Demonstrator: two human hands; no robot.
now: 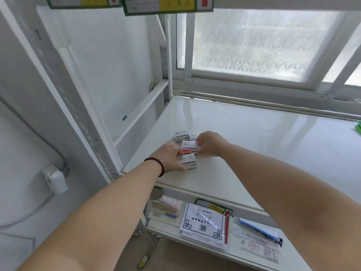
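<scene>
Several small white medicine boxes with blue and red print lie in a cluster at the left of a white shelf (254, 137). My left hand (171, 157), with a dark bead bracelet on its wrist, grips the nearest box (188, 161) from its left side. My right hand (210, 142) pinches the right end of the middle box (189, 146). Two more boxes (181, 134) sit just behind, partly hidden by my right hand.
A frosted window (254, 45) runs along the shelf's back edge. A perforated steel upright (78, 118) stands at the left. The lower shelf (293, 257) holds a plastic-wrapped paper pack (203, 225) and flat packets (257, 239). Green items (358, 128) lie at the far right.
</scene>
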